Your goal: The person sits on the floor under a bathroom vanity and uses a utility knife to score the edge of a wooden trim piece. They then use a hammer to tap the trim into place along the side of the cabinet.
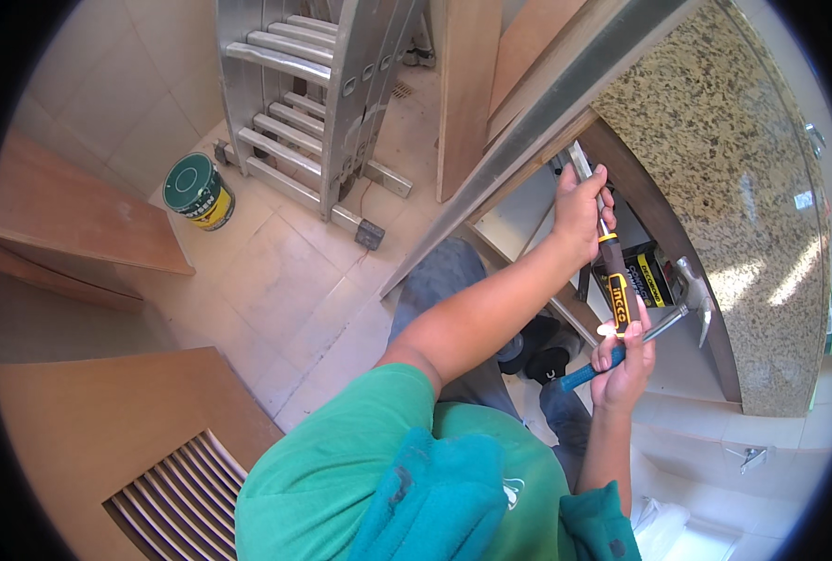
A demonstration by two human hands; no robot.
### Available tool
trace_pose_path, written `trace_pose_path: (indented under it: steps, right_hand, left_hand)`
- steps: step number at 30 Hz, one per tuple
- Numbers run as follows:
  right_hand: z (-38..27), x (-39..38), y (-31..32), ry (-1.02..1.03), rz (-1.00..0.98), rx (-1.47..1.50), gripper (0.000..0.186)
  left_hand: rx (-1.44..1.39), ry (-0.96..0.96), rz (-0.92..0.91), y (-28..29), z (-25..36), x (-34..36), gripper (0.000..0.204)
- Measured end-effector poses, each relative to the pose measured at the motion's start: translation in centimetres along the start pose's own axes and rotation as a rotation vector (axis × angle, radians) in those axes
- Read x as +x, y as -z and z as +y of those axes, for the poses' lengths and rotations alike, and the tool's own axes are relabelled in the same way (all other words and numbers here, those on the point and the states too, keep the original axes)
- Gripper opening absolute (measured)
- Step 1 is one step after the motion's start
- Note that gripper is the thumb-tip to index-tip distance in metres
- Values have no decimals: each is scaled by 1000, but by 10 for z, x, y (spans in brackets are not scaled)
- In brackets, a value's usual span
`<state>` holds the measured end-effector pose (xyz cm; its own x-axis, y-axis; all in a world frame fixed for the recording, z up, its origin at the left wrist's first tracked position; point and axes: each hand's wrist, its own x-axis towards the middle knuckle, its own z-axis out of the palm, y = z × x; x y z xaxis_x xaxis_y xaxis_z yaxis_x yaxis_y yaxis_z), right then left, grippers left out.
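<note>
**Chisel spans both your hands, with the hammer tucked into your right**

You have the flat-bladed steel chisel with a dark, yellow-trimmed handle slanting between your two hands, in front of the cabinet. Your left hand is clamped around its metal shank, thumb laid along the steel; gripping this near the blade probably gives you finer control of the tip. Whether the tip touches wood, you cannot tell from here.

Your right hand is closed on the blue-gripped steel claw hammer, its fingers at the chisel's butt. That shared hold likely lets you support the chisel without putting the hammer down.

Your left arm reaches across your body, nearly straight; your right forearm rises from the lower edge, palm seemingly turned up beneath the handle.

Just beyond the handle, a black-and-yellow container sits inside the cabinet, behind the curved dark-brown wooden edge. The speckled granite table tops it. Well apart, on the tiled floor, stand the silver metal ladder and the green-lidded bucket.
</note>
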<state>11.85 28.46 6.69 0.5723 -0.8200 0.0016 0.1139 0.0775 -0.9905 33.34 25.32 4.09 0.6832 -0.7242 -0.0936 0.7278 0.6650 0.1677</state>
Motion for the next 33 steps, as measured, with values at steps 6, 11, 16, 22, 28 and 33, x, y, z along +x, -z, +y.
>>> trace_pose_path:
  steps: [6,11,16,22,28,33]
  right_hand:
    - [1,2,4,6,-13,-2,56]
    - [2,5,5,17,-23,-28,55]
    - [1,9,8,19,-33,-43,55]
    - [1,12,10,33,-44,-54,56]
    - [1,12,8,40,-76,-84,57]
    - [5,10,6,23,-53,-72,59]
  left_hand:
    - [69,-60,36,-5,-4,2,20]
    - [121,-75,79,-9,-7,8,18]
    - [113,-71,66,-7,-9,10,18]
    - [101,-86,51,-7,-11,12,21]
    - [80,-72,35,-6,-10,12,21]
    - [82,-68,17,-2,-9,13,20]
